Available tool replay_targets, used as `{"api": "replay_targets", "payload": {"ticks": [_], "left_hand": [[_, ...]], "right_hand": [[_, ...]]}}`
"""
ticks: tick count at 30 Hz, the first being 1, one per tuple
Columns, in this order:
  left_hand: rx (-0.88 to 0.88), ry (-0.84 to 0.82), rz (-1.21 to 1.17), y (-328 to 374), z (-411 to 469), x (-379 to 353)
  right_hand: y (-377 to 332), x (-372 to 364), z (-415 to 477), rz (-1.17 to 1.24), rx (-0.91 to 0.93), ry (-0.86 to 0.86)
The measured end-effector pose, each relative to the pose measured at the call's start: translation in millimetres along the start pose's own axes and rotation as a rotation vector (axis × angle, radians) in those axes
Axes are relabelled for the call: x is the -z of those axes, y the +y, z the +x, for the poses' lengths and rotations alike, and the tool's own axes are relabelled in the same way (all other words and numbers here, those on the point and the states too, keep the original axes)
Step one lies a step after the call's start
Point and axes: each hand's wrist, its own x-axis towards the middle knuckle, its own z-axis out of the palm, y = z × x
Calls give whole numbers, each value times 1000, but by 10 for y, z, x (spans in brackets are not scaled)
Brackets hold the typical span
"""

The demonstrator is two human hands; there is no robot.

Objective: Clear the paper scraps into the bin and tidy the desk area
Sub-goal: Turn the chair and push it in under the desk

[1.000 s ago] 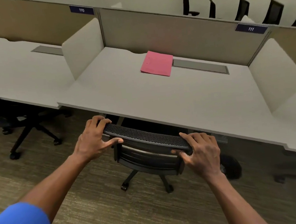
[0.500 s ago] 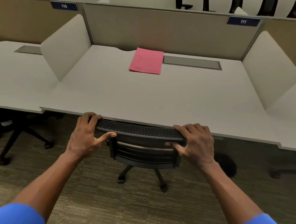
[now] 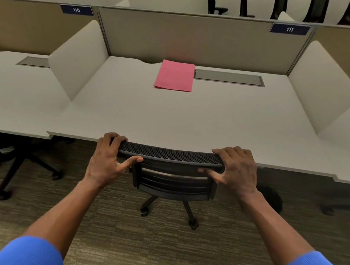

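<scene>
Matt desk, mesh chair back

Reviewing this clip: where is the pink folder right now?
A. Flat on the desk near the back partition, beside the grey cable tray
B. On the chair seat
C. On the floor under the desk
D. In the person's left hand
A: the pink folder lies flat on the desk by the back partition, next to the grey cable tray, while the left hand and right hand both grip the chair back.
</scene>
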Motion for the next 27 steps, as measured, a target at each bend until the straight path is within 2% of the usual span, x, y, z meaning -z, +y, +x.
{"api": "replay_targets", "payload": {"ticks": [27], "left_hand": [[-35, 28, -20, 2, 313, -116]], "right_hand": [[27, -38, 266, -50, -52, -38]]}}
